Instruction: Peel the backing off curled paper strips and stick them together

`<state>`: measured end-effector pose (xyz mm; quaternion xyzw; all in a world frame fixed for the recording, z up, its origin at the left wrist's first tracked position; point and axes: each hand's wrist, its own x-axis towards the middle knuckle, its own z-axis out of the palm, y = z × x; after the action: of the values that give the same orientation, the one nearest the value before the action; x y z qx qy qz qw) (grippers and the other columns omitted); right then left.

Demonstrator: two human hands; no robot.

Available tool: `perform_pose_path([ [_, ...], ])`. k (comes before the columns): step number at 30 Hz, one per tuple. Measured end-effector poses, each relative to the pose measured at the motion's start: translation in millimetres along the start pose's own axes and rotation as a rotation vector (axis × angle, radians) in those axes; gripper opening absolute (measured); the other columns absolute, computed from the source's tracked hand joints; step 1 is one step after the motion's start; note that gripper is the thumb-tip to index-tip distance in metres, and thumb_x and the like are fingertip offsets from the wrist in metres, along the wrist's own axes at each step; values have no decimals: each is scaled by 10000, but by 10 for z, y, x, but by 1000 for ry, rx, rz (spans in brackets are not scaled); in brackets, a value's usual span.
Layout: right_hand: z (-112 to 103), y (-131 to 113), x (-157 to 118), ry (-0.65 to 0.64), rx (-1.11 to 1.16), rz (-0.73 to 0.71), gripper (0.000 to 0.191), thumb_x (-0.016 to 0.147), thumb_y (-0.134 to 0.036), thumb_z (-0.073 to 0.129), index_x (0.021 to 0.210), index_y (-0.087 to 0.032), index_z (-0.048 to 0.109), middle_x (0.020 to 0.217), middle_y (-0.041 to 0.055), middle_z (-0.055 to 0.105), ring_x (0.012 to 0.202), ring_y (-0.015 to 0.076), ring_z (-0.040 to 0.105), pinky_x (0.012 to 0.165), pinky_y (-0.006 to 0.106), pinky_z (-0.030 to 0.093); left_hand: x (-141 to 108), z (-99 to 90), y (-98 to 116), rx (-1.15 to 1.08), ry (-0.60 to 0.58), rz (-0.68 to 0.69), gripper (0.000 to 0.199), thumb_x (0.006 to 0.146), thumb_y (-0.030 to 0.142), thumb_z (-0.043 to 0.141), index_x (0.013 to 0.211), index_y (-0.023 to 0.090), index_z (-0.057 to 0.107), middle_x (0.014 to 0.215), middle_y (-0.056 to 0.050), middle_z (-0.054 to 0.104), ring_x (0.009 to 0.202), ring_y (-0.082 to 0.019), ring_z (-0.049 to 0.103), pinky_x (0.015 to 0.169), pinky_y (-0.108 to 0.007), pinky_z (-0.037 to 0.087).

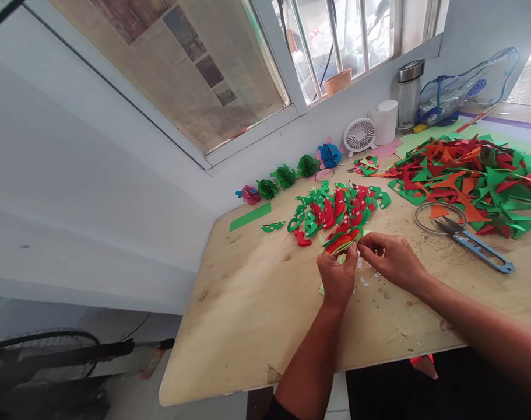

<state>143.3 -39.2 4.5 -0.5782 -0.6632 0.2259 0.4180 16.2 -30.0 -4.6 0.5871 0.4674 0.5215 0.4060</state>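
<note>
Near the middle of the table, my left hand [337, 274] is closed on a small layered bundle of red and green paper cut-outs [341, 240]. The fingertips of my right hand [394, 259] pinch together at the bundle's right edge; whether a tiny piece sits between them is hidden. Just beyond both hands lies a heap of curved red and green paper cut-outs [330, 210], several with small white squares on them. Small white paper bits [364, 282] are scattered on the wood beside my right hand.
Thread snips [477, 245] and a tape ring [418, 220] lie at right, before a big pile of paper scraps [470, 175]. Folded paper figures [285, 176], a small fan [359, 135] and a glass bottle [408, 99] line the wall. The wooden table [230, 326] has a rounded left corner.
</note>
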Motion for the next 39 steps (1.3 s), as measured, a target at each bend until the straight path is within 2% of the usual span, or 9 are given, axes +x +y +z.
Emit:
perform_pose_path([
  [13, -5, -7, 3, 19, -3, -4, 166, 741, -222, 489, 578, -193, 503, 498, -37, 490, 468, 93, 423, 478, 206, 346, -5, 20, 16, -48, -4, -26, 162, 766, 265, 615, 851, 169, 716, 849, -28, 713, 828, -177, 645, 827, -294, 495],
  [17, -6, 2, 6, 1, 28, 36, 142, 729, -223, 488, 598, -188, 531, 493, -44, 471, 470, 94, 422, 482, 211, 345, 13, 35, 49, -135, 24, -159, 169, 730, 281, 639, 786, 143, 717, 772, -41, 707, 742, -168, 643, 748, -282, 504],
  [20, -23, -1, 12, -28, 49, 61, 137, 723, -233, 489, 609, -187, 549, 493, -43, 473, 475, 99, 429, 483, 216, 342, 47, 31, 82, -213, 93, -305, 166, 687, 274, 660, 712, 117, 704, 640, -38, 674, 607, -143, 614, 646, -262, 491],
  [23, -51, -3, 23, -19, 58, 72, 149, 726, -242, 478, 602, -188, 542, 493, -40, 474, 478, 103, 431, 482, 220, 341, 80, 15, 107, -279, 152, -382, 163, 647, 261, 677, 696, 106, 691, 578, -28, 641, 541, -126, 584, 609, -256, 472],
  [28, -72, 37, 41, 8, 42, 109, 224, 758, -292, 480, 554, -200, 498, 459, -44, 442, 446, 105, 409, 440, 229, 309, 102, 9, 117, -358, 171, -380, 169, 611, 253, 692, 692, 106, 672, 587, -18, 625, 523, -117, 572, 613, -264, 469],
  [32, -64, 80, 52, 39, 94, 113, 86, 717, -217, 491, 684, -205, 570, 572, -14, 577, 515, 131, 517, 478, 237, 389, 100, 19, 111, -381, 165, -376, 178, 618, 249, 686, 720, 103, 667, 592, -13, 625, 516, -111, 571, 608, -263, 471],
  [34, -65, 85, 60, 44, 118, 96, 115, 711, -192, 481, 717, -202, 595, 638, 5, 629, 554, 140, 553, 502, 244, 421, 100, 19, 102, -373, 158, -371, 191, 618, 257, 688, 728, 102, 669, 597, -18, 630, 516, -115, 576, 601, -265, 472],
  [39, -78, 51, 78, -25, 161, 92, 176, 787, -304, 501, 772, -191, 635, 658, 16, 646, 579, 155, 573, 498, 253, 435, 94, 12, 93, -343, 83, -336, 203, 615, 288, 701, 707, 109, 675, 610, -26, 639, 524, -118, 576, 601, -267, 479],
])
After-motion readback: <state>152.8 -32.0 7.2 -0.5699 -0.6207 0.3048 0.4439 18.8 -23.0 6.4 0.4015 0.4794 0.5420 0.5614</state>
